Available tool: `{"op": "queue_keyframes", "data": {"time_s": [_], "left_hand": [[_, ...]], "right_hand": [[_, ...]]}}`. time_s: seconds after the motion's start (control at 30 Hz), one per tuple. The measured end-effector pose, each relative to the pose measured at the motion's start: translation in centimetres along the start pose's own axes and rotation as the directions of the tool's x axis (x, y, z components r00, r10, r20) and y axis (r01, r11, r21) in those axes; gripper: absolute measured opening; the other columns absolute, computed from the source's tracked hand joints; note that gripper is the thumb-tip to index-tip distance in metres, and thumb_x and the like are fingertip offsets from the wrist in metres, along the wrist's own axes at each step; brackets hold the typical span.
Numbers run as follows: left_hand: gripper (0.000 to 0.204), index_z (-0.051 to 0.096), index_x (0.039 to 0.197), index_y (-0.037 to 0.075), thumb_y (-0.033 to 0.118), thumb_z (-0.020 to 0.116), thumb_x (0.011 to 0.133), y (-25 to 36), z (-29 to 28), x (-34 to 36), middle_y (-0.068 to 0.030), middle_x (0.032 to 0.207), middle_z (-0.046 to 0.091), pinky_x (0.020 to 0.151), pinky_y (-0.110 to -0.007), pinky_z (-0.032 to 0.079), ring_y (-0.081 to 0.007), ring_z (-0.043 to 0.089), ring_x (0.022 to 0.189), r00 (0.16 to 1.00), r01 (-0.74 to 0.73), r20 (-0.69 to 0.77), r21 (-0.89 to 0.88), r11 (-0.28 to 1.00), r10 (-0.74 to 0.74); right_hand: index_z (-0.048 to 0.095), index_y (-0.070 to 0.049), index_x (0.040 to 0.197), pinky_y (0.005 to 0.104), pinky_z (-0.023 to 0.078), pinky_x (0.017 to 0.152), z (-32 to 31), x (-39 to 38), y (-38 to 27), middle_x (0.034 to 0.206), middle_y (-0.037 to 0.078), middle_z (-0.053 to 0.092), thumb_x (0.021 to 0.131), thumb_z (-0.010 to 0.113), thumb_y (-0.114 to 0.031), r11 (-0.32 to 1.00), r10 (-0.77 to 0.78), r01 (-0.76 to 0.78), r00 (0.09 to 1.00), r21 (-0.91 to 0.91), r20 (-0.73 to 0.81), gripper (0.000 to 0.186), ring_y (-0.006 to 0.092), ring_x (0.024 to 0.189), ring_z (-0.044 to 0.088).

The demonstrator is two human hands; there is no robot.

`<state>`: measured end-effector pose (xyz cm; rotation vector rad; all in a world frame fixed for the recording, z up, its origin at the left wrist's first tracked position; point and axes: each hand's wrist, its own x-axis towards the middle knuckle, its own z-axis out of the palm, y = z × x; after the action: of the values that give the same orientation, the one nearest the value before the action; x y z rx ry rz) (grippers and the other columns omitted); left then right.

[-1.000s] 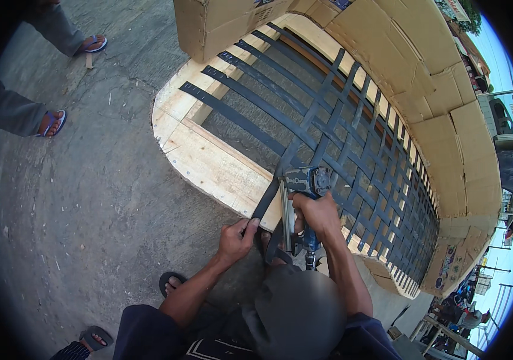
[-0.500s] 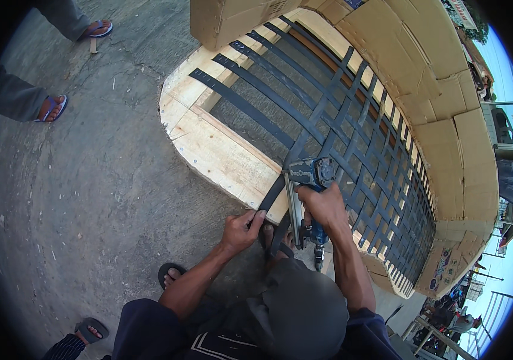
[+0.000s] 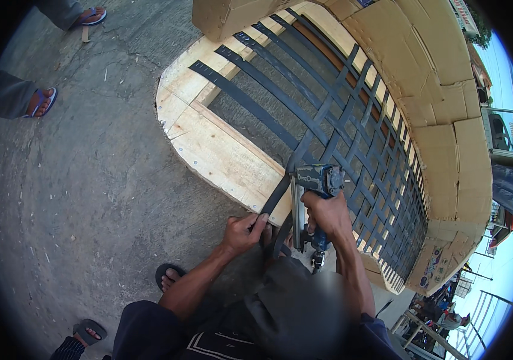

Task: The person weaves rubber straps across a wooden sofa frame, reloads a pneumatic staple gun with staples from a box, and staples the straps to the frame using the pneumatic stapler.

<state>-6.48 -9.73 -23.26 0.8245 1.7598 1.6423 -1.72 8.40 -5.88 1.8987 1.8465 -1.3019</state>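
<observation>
My right hand (image 3: pixel 330 215) is wrapped around the grip of a blue and black pneumatic staple gun (image 3: pixel 316 180). Its nose is at the wooden frame's near corner, beside a black webbing strap (image 3: pixel 279 191); whether they touch I cannot tell. Between thumb and fingers, my left hand (image 3: pixel 245 233) pinches that strap where it crosses the frame's edge. The pale wooden frame (image 3: pixel 226 157) carries black straps, fixed at the far side and woven into a lattice (image 3: pixel 361 171) toward the right. Below the corner hangs a loose length of strap (image 3: pixel 281 239).
Cardboard panels (image 3: pixel 448 147) stand along the frame's right side, and a cardboard piece (image 3: pixel 229 18) covers its far end. Sandalled feet (image 3: pixel 41 102) of another person are at the upper left. Another sandalled foot (image 3: pixel 90 330) shows at the lower left. Concrete ground (image 3: pixel 106 180) surrounds the frame.
The staple gun has shifted slightly right and down with my right hand, uncovering more of the strap at the corner. My left hand keeps its pinch. The whole view has shifted a little.
</observation>
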Motion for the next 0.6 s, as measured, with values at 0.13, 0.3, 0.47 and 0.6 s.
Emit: {"op": "queue_keyframes", "data": {"time_s": [0.13, 0.3, 0.47, 0.6], "left_hand": [[0.025, 0.071, 0.079, -0.002, 0.011, 0.071, 0.100, 0.1, -0.2, 0.3, -0.0138, 0.060, 0.063, 0.048, -0.035, 0.046, -0.0163, 0.061, 0.049, 1.000, -0.025, 0.000, -0.051, 0.998, 0.026], [0.023, 0.074, 0.084, -0.001, 0.014, 0.070, 0.101, 0.1, -0.3, 0.2, -0.0161, 0.065, 0.068, 0.050, -0.036, 0.050, -0.0213, 0.068, 0.052, 1.000, -0.021, 0.019, -0.019, 1.000, 0.022], [0.025, 0.073, 0.083, 0.000, 0.016, 0.070, 0.101, 0.0, -0.2, -0.1, -0.0165, 0.065, 0.067, 0.051, -0.036, 0.050, -0.0219, 0.067, 0.052, 0.999, 0.033, 0.019, -0.041, 0.999, -0.033], [0.026, 0.072, 0.081, 0.000, 0.017, 0.070, 0.101, -0.1, -0.2, -0.1, -0.0169, 0.065, 0.067, 0.051, -0.037, 0.050, -0.0226, 0.067, 0.052, 1.000, 0.017, 0.011, -0.036, 0.999, -0.017]], "right_hand": [[0.066, 0.005, 0.081, 0.0388, 0.049, 0.047, -0.3, -0.1, 0.4, 0.059, 0.010, 0.061, 0.083, 0.067, -0.020, 0.999, 0.003, -0.003, 1.000, 0.035, 0.008, 0.025, 0.0213, 0.045, 0.060], [0.069, 0.005, 0.091, 0.0346, 0.048, 0.045, -0.3, -1.0, 0.6, 0.058, 0.005, 0.056, 0.080, 0.065, -0.011, 0.990, 0.000, -0.001, 1.000, 0.142, 0.007, 0.019, 0.0173, 0.044, 0.057], [0.071, 0.004, 0.095, 0.0332, 0.048, 0.047, -0.3, -2.3, 0.5, 0.059, 0.005, 0.057, 0.080, 0.067, -0.013, 0.997, -0.017, 0.020, 0.999, 0.081, -0.038, 0.023, 0.0163, 0.046, 0.058], [0.070, 0.003, 0.090, 0.0333, 0.049, 0.048, 0.1, -2.2, 0.2, 0.060, 0.006, 0.059, 0.079, 0.070, -0.017, 1.000, -0.003, 0.005, 0.997, 0.030, -0.074, 0.023, 0.0171, 0.047, 0.060]]}}
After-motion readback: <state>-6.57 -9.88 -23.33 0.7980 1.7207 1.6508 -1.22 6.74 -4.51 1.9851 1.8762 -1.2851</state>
